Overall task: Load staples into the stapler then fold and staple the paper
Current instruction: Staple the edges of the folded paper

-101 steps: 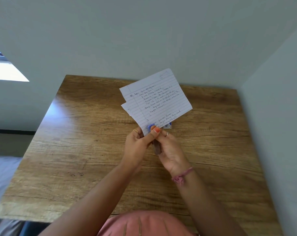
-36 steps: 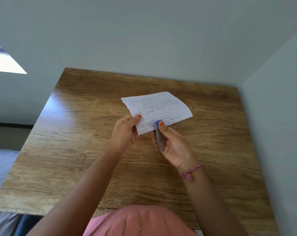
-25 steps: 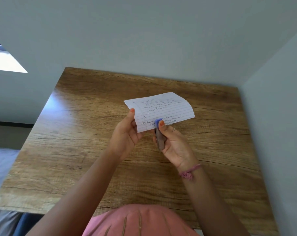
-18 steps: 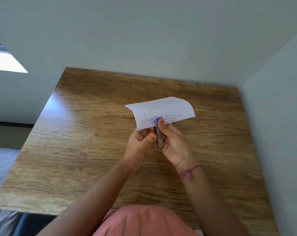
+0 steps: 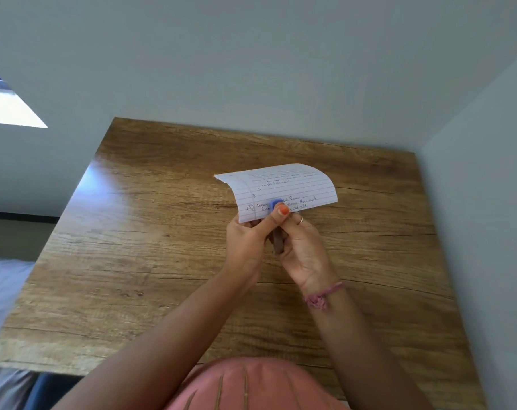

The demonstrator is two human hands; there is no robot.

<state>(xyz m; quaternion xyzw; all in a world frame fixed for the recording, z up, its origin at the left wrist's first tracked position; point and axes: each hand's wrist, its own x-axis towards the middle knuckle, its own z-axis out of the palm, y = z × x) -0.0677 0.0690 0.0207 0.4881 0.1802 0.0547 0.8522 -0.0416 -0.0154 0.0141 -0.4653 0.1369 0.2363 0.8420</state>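
Both hands together above table (image 5: 150,261): right hand (image 5: 303,250) wrapped round stapler (image 5: 277,229), left hand (image 5: 246,242) thumb pressing its blue tip onto folded paper (image 5: 280,187)'s near edge. Risk: far end sagging unsupported, could shift mid-squeeze → crooked staple or missed layer.

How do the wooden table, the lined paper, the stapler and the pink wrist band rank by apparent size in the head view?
1. wooden table
2. lined paper
3. and 4. stapler and pink wrist band: unsure, because the hands hide most of the stapler.
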